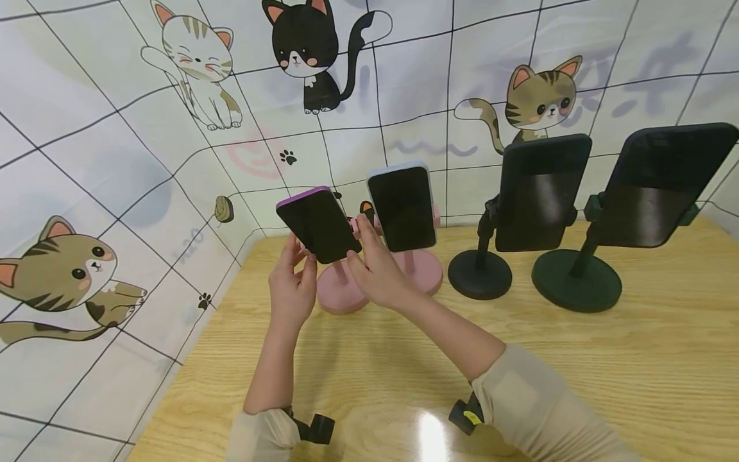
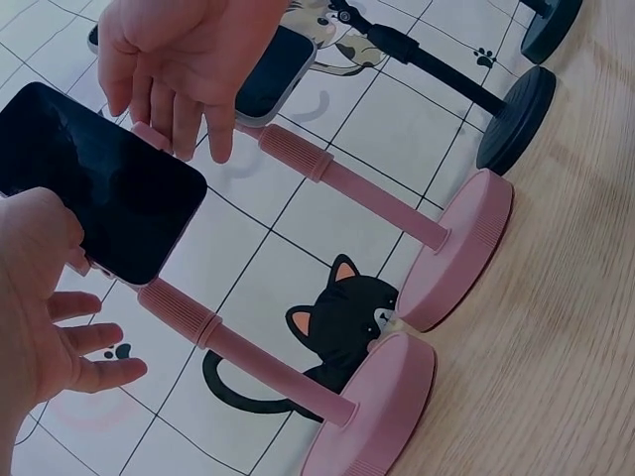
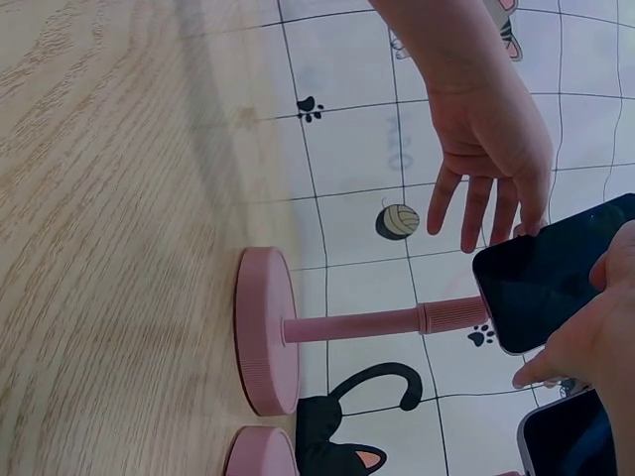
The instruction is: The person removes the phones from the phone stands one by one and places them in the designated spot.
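A phone with a purple edge (image 1: 323, 228) sits tilted in the leftmost pink phone stand (image 1: 339, 294), its dark screen facing the person. My left hand (image 1: 288, 292) pinches its lower left edge, thumb at the front; in the left wrist view the other fingers (image 2: 104, 374) stretch out past the clamp. At the opposite edge, my right hand (image 1: 378, 266) grips the phone by its lower right corner, with the thumb on the front and fingers up beside the pink clamp. The right wrist view shows the same phone (image 3: 541, 278) above the stand's ribbed collar (image 3: 456, 315).
Close on the right, a second pink stand (image 1: 426, 273) holds a pale-edged phone (image 1: 403, 205). Farther right are a black stand (image 1: 479, 277) and a dark green stand (image 1: 577, 282), each bearing a dark-screened device. A cat-printed cloth (image 1: 416, 96) hangs behind the wooden table (image 1: 369, 372).
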`<state>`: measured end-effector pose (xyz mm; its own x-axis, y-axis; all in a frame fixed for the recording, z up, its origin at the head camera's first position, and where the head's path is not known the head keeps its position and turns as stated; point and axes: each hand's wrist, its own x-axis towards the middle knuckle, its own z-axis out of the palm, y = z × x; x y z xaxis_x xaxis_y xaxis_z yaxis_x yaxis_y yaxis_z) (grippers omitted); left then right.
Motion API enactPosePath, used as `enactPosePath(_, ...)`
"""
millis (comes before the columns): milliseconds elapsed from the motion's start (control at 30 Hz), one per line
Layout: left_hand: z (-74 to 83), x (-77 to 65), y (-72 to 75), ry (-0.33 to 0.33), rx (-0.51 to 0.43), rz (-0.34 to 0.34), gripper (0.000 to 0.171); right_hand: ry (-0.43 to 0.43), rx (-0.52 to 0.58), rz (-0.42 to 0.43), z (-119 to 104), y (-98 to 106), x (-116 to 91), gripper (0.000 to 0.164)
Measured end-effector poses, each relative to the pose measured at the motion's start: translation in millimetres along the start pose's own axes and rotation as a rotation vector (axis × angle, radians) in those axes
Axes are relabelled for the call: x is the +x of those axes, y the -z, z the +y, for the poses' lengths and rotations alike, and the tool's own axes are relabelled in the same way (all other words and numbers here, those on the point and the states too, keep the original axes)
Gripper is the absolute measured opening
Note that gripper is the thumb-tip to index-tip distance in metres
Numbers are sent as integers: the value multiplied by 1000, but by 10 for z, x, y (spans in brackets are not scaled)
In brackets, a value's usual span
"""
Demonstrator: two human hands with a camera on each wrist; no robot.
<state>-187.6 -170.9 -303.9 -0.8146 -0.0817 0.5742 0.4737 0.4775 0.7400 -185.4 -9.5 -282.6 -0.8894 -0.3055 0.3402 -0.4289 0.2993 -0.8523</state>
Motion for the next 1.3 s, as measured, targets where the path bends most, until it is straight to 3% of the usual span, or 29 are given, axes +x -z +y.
enactPosePath(167, -16, 32, -10, -14, -25, -5, 44, -16, 1, 2, 26, -22, 32, 63)
enactPosePath(400, 301, 31, 39, 0, 6, -19, 34, -20, -6, 19, 74, -42, 81, 61)
enactPosePath(633, -54, 56, 18, 20, -36, -8, 34, 12, -15, 14, 114, -104, 114, 58)
enactPosePath(767, -79, 56, 19, 29, -41, -24, 35, 36, -2, 64, 142, -127, 134, 54)
enactPosePath(933, -68, 61, 30, 109, -88, -45, 37, 80, 29, 128, 186, -153, 159, 47)
enactPosePath(1300, -91, 75, 18, 160, -384, -83, 38, 113, 31, 222, 231, -208, 187, 35)
